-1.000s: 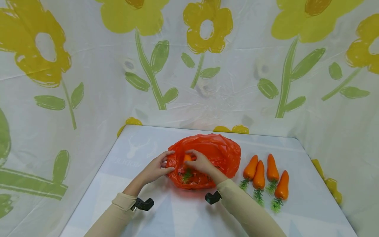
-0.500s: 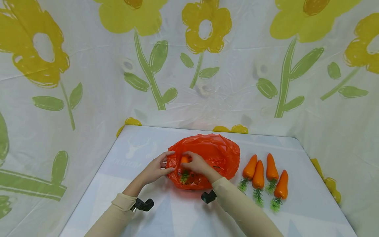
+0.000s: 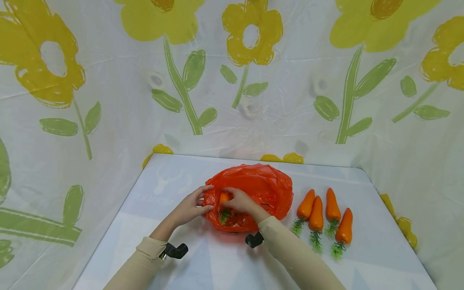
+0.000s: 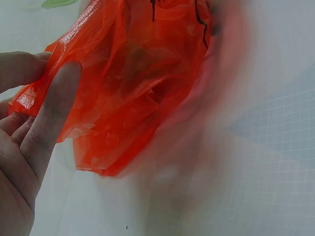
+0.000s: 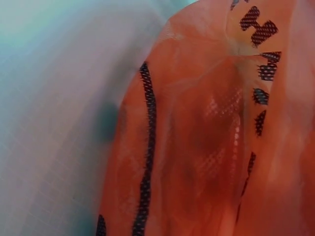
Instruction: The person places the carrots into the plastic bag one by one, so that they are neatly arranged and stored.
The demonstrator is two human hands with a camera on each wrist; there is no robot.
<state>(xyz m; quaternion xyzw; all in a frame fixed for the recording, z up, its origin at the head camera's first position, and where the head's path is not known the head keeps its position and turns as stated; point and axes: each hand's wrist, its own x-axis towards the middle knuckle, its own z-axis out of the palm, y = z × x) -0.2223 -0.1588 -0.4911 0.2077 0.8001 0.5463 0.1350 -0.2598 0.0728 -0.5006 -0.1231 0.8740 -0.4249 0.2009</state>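
A red plastic bag [image 3: 261, 181] lies on the table with its mouth spread wide. My left hand [image 3: 190, 206] pinches the bag's left edge; in the left wrist view the thumb [image 4: 61, 98] lies over the red film. Inside the mouth, my right hand [image 3: 241, 201] holds a toy carrot [image 3: 224, 197], fingers over its orange body and the green leafy top [image 3: 224, 216] pointing toward me. Red film with black print [image 5: 187, 147] fills much of the right wrist view and hides the right hand there.
Several toy carrots [image 3: 316, 215] lie to the right of the bag, tips pointing away and green tops toward me. Behind the table [image 3: 174, 161] hangs a white curtain [image 3: 282, 121] with yellow flowers. Each wrist wears a black camera [image 3: 176, 250].
My right hand has shifted slightly left inside the bag with the carrot, bringing it nearer the bag's left side. The left hand keeps its pinch on the edge.
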